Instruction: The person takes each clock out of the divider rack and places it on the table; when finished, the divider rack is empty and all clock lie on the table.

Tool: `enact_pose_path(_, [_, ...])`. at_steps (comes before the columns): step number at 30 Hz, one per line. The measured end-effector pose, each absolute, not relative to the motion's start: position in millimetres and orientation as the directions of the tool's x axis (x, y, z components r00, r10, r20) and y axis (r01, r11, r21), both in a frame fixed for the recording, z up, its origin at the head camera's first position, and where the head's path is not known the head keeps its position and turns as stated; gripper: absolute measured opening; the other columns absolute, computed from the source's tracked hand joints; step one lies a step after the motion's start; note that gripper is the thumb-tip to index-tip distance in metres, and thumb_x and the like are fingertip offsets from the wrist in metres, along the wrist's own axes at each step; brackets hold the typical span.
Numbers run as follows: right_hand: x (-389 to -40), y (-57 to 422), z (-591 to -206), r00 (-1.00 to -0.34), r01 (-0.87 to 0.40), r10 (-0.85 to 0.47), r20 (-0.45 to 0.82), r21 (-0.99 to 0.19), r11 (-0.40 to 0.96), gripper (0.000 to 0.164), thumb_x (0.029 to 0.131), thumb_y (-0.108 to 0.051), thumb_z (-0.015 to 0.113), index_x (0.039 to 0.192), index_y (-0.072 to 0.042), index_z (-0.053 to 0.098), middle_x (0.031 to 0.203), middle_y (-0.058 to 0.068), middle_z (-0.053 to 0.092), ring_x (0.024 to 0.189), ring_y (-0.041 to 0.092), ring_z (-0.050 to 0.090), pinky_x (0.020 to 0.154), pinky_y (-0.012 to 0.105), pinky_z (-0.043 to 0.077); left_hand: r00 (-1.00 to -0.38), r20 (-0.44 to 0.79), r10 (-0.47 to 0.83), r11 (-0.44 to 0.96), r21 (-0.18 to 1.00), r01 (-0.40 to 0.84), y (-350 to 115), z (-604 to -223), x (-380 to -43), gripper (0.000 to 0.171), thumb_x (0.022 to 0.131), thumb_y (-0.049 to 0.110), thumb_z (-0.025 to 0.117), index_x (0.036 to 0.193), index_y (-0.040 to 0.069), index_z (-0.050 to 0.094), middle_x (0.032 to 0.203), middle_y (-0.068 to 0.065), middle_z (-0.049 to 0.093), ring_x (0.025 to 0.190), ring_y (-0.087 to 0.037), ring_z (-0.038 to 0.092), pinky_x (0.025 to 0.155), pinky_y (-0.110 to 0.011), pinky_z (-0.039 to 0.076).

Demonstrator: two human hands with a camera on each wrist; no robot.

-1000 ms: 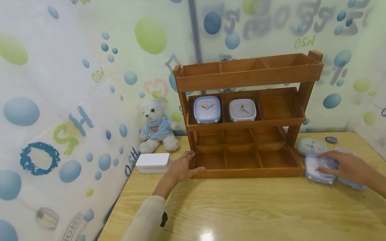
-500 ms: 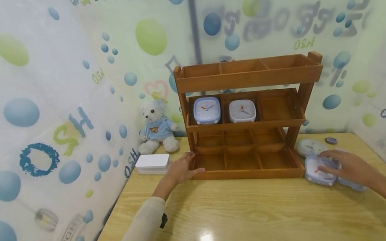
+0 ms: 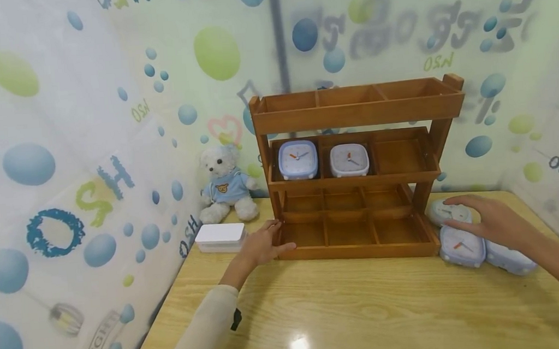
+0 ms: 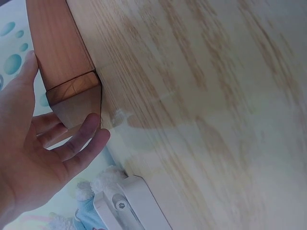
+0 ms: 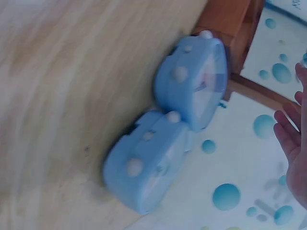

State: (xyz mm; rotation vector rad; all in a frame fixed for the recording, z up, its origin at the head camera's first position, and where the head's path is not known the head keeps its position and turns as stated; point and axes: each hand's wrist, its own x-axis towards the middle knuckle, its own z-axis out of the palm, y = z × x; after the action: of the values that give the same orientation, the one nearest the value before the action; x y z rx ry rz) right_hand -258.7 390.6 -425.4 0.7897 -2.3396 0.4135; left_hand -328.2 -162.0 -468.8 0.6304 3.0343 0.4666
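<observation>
At the lower front left corner of a brown wooden shelf (image 3: pixel 354 252), my left hand (image 3: pixel 260 245) grips the wood. In the left wrist view its thumb lies along one side of the corner and the fingers curl at the end. My right hand (image 3: pixel 502 222), fingers spread and holding nothing, hovers over a pale round-cornered clock (image 3: pixel 439 214), partly covering it. In front of that lies a blue alarm clock (image 3: pixel 462 245) face up against the shelf's right end. A second blue clock (image 5: pixel 139 167) adjoins it, half hidden by my right forearm in the head view.
Two alarm clocks, a blue one (image 3: pixel 298 159) and a paler one (image 3: pixel 349 159), stand in the middle tier's left and centre compartments. A white box (image 3: pixel 221 237) and a teddy bear (image 3: pixel 229 184) in a blue shirt are left of the shelf. Patterned sheets hang behind.
My right hand has lifted off the front blue clock and moved back and up, over the pale clock. A small dark disc behind it is now hidden. My left hand keeps its place.
</observation>
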Motion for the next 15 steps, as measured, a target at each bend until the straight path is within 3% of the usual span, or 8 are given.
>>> enact_pose_path(3, [-259.7,383.0,-418.1,-0.634,-0.626,-0.424,0.647,-0.108,0.772,0.054,0.065,-0.010,0.096,0.116,-0.008,0.077,0.111,0.005,0.077,0.098,0.028,0.071,0.092,0.003,0.037,-0.919,0.053,0.390,0.875,0.288,0.388,-162.2,-468.6,-327.4,0.092,0.092,0.073,0.061,0.158,0.010,0.046,0.162,-0.009,0.042,0.099,-0.031,0.071,0.094,-0.050,0.055])
enact_pose_path(9, [-260.5,367.1,-403.7,-0.631,-0.625,-0.444,0.637,-0.078,0.777,0.054,0.069,-0.015,0.095,0.119,-0.011,0.077,0.116,0.005,0.076,0.100,0.029,0.072,0.086,0.011,0.044,-0.918,0.059,0.392,0.873,0.290,0.392,-162.0,-468.8,-326.6,0.093,0.091,0.075,0.061,0.157,0.010,0.047,0.162,-0.009,0.043,0.096,-0.029,0.071,0.092,-0.049,0.056])
enact_pose_path(15, [-266.4,349.5,-390.3,-0.539,-0.701,-0.519,0.663,-0.012,0.713,0.060,0.065,-0.009,0.095,0.122,-0.007,0.075,0.116,0.009,0.075,0.097,0.029,0.073,0.082,0.018,0.051,-0.918,0.058,0.391,0.873,0.294,0.390,-162.3,-468.8,-327.2,0.092,0.092,0.072,0.062,0.157,0.010,0.047,0.161,-0.009,0.043,0.092,-0.027,0.071,0.090,-0.048,0.056])
